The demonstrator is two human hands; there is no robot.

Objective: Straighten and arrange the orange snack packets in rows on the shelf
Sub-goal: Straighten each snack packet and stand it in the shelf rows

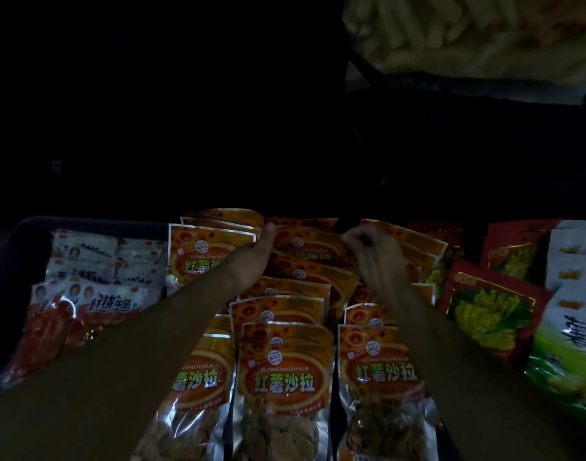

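Several orange snack packets (pixel 285 371) lie in overlapping rows down the middle of a dim shelf. My left hand (pixel 256 252) grips the right edge of an upright stack of orange packets (pixel 205 251) at the back left. My right hand (pixel 373 252) has its fingers curled and pinches the top of a tilted orange packet (pixel 308 247) in the back middle row. More orange packets (pixel 421 247) stand behind and to the right of that hand. Both forearms reach in across the front packets.
Red and white packets (pixel 92 284) fill the shelf's left part. Red packets with a yellow picture (pixel 491 307) and white-green bags (pixel 574 331) lie to the right. The back of the shelf is dark. Pale bagged snacks (pixel 484 31) sit on the level above, top right.
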